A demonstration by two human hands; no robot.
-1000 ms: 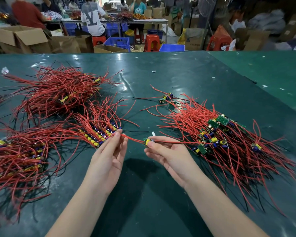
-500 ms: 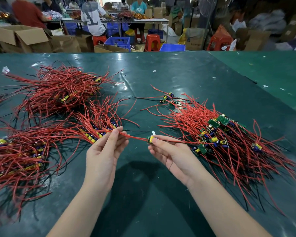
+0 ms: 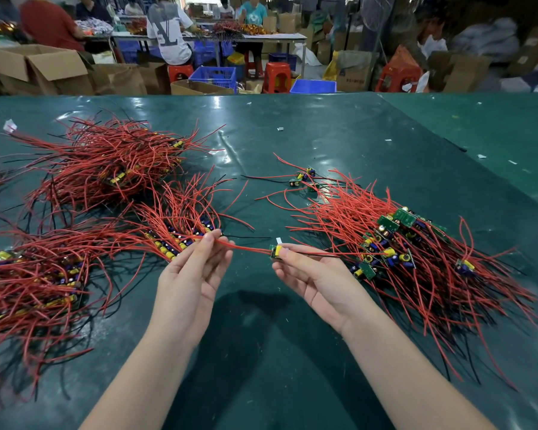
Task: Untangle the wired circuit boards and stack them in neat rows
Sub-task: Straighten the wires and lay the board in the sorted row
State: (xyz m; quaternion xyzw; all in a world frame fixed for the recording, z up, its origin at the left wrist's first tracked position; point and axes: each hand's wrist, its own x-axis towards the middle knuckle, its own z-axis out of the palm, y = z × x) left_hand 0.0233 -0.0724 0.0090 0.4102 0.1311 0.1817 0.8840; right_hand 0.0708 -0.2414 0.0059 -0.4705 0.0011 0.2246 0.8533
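A dark green surface [image 3: 292,144] fills most of the view, glossy and creased, with small white scraps scattered on it. Beyond its far edge sit cardboard boxes [image 3: 41,66], blue crates [image 3: 213,76] and red stools [image 3: 278,76], and several people work at a distant table.

On the surface lie several heaps of circuit boards with red and black wires. The biggest tangled pile [image 3: 416,259] spreads on the right, green boards and yellow and blue components showing near its near-left side. On the left a long sorted row [image 3: 35,274] runs along the near edge, a denser mound [image 3: 106,162] lies farther back, and a smaller fanned row [image 3: 180,225] sits between them, just beyond the left hand. A little separate cluster [image 3: 303,178] of boards rests toward the centre, apart from the big pile.

Both hands are raised over the bare middle of the surface, palms turned up. The left hand [image 3: 190,283] pinches a red wire [image 3: 243,246] between thumb and fingertips, the other fingers loosely extended. That wire stretches taut to a single circuit board [image 3: 276,252], green with a yellow component, which the right hand [image 3: 317,277] pinches at its fingertips. More thin wires trail from this board rightward into the big pile.
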